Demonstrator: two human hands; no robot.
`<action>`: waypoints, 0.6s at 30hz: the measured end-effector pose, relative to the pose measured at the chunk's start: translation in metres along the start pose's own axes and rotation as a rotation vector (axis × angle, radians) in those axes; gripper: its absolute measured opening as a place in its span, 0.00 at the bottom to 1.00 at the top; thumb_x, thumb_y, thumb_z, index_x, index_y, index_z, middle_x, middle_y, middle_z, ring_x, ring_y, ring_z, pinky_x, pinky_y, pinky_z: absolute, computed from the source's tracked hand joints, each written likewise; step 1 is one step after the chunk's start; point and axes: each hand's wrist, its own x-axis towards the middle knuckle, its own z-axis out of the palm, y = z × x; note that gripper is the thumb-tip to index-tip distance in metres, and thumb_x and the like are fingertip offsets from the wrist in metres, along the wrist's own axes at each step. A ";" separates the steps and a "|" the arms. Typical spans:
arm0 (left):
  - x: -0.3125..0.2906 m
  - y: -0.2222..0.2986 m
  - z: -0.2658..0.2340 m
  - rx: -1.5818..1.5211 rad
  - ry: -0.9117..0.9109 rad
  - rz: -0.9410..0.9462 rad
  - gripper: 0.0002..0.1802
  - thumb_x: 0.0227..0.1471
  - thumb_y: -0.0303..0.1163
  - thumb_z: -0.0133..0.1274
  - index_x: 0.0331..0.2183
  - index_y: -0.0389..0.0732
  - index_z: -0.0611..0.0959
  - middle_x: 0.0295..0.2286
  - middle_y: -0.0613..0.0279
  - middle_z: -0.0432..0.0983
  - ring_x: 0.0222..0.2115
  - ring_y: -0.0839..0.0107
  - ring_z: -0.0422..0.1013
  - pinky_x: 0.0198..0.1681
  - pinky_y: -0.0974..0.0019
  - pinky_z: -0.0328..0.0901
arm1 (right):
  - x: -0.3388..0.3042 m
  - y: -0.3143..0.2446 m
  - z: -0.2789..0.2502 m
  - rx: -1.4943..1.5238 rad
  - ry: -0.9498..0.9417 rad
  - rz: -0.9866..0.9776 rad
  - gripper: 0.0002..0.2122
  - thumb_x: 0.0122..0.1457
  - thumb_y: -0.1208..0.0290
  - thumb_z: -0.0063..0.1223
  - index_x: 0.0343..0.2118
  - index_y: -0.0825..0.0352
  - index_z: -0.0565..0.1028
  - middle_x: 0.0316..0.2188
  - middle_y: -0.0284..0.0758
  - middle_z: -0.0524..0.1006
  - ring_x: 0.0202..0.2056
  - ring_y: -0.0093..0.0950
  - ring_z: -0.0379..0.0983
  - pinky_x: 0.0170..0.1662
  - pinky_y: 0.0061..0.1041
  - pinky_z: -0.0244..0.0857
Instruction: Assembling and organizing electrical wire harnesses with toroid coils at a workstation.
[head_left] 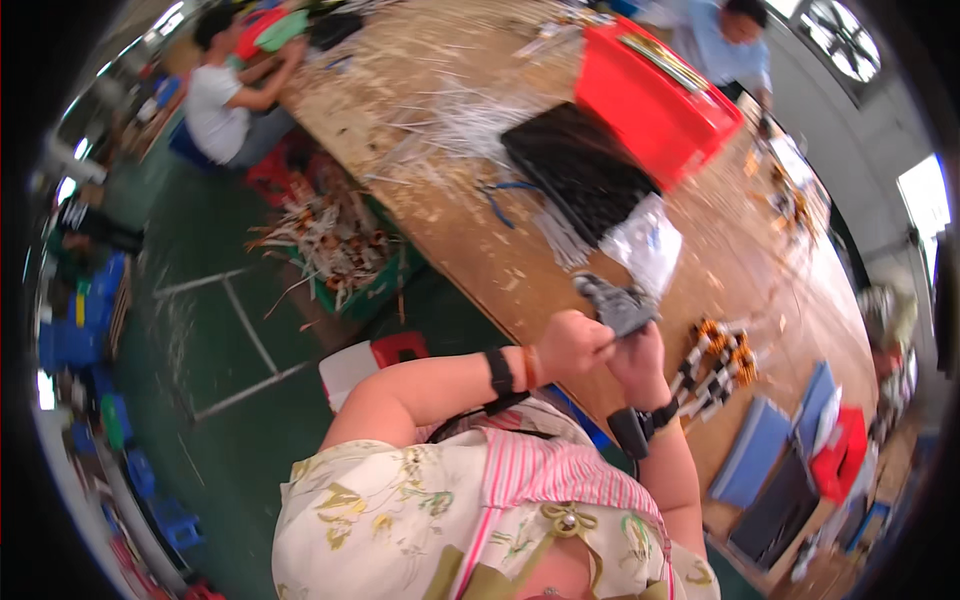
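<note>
Over the table's near edge, my two hands meet around a dark grey piece (627, 310) with a lumpy outline; blur hides its exact kind. My right hand (638, 362) grips it from below, fingers closed. My left hand (572, 347) is curled in a pinch right against the piece's lower left side. Whatever lies between its fingertips is hidden. Just beyond my hands are a crumpled clear plastic bag (648, 240) and a black tray (580, 165) full of small dark parts. To the right lies a bunch of coils with copper-coloured ends and black-and-white leads (715, 365).
White strips (465, 125) and blue-handled pliers (500, 200) lie on the wooden table (440, 210). A red bin (655, 105) stands beyond the tray. Blue folders (750, 450) lie to the right. Below the left edge, a green crate (375, 285) holds wired coils. Two people sit farther off.
</note>
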 end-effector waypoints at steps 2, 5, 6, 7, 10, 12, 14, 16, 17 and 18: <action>0.001 -0.003 -0.001 -0.040 0.018 -0.011 0.12 0.41 0.35 0.54 0.15 0.43 0.69 0.14 0.59 0.66 0.18 0.58 0.67 0.22 0.57 0.60 | 0.005 0.001 -0.001 -0.140 -0.021 -0.106 0.16 0.55 0.72 0.35 0.44 0.73 0.68 0.44 0.38 0.72 0.47 0.33 0.66 0.54 0.31 0.57; 0.004 -0.011 -0.001 -0.056 0.005 0.090 0.11 0.39 0.35 0.53 0.15 0.45 0.69 0.14 0.61 0.66 0.18 0.59 0.67 0.23 0.59 0.60 | -0.004 0.028 0.063 -0.408 -0.021 -0.259 0.15 0.59 0.73 0.35 0.48 0.71 0.66 0.47 0.40 0.70 0.47 0.32 0.68 0.53 0.30 0.60; 0.004 -0.010 -0.003 -0.049 -0.050 0.137 0.10 0.37 0.35 0.53 0.15 0.45 0.69 0.13 0.62 0.67 0.18 0.61 0.67 0.23 0.61 0.59 | 0.003 0.032 0.040 -0.434 -0.070 -0.261 0.17 0.60 0.70 0.34 0.49 0.72 0.65 0.49 0.42 0.69 0.49 0.34 0.67 0.54 0.30 0.59; 0.004 -0.008 -0.006 -0.022 -0.035 0.122 0.10 0.37 0.35 0.53 0.15 0.45 0.69 0.13 0.62 0.67 0.18 0.61 0.67 0.23 0.61 0.59 | 0.008 0.026 0.021 -0.480 -0.174 -0.164 0.18 0.61 0.66 0.34 0.50 0.70 0.65 0.50 0.39 0.69 0.50 0.34 0.66 0.55 0.30 0.57; 0.002 -0.008 -0.016 0.084 -0.110 0.270 0.09 0.34 0.35 0.53 0.14 0.47 0.69 0.13 0.65 0.68 0.17 0.65 0.67 0.23 0.64 0.59 | 0.019 0.026 -0.013 -0.407 -0.386 -0.018 0.19 0.62 0.60 0.33 0.51 0.67 0.64 0.51 0.34 0.68 0.51 0.32 0.65 0.57 0.30 0.55; 0.000 -0.010 -0.019 0.201 -0.060 0.402 0.09 0.32 0.34 0.53 0.14 0.47 0.69 0.13 0.66 0.68 0.16 0.67 0.67 0.23 0.65 0.58 | 0.029 0.030 -0.017 -0.295 -0.486 0.035 0.20 0.63 0.58 0.33 0.51 0.67 0.64 0.51 0.32 0.68 0.51 0.31 0.64 0.56 0.30 0.55; -0.002 -0.012 -0.026 0.202 -0.046 0.405 0.09 0.33 0.34 0.52 0.14 0.46 0.68 0.13 0.67 0.67 0.16 0.67 0.67 0.23 0.65 0.58 | 0.038 0.034 -0.011 -0.332 -0.520 0.023 0.20 0.63 0.60 0.32 0.51 0.68 0.65 0.50 0.35 0.68 0.50 0.32 0.65 0.56 0.30 0.56; 0.001 -0.012 -0.031 0.222 -0.025 0.426 0.09 0.33 0.34 0.52 0.14 0.46 0.68 0.13 0.66 0.67 0.16 0.67 0.67 0.23 0.65 0.58 | 0.044 0.033 -0.005 -0.374 -0.535 -0.012 0.20 0.62 0.61 0.31 0.51 0.70 0.65 0.49 0.38 0.69 0.48 0.34 0.66 0.55 0.30 0.57; 0.000 -0.012 -0.030 0.222 -0.026 0.425 0.09 0.33 0.34 0.52 0.14 0.46 0.68 0.13 0.66 0.67 0.16 0.67 0.67 0.23 0.65 0.58 | 0.046 0.034 -0.002 -0.392 -0.540 -0.029 0.20 0.62 0.62 0.31 0.50 0.71 0.65 0.48 0.39 0.70 0.48 0.34 0.67 0.55 0.30 0.57; 0.000 -0.013 -0.030 0.207 -0.035 0.405 0.08 0.34 0.34 0.52 0.14 0.46 0.69 0.13 0.66 0.67 0.16 0.67 0.67 0.23 0.66 0.58 | 0.050 0.033 0.002 -0.413 -0.551 -0.046 0.20 0.62 0.63 0.30 0.50 0.71 0.65 0.48 0.40 0.70 0.47 0.35 0.67 0.54 0.30 0.58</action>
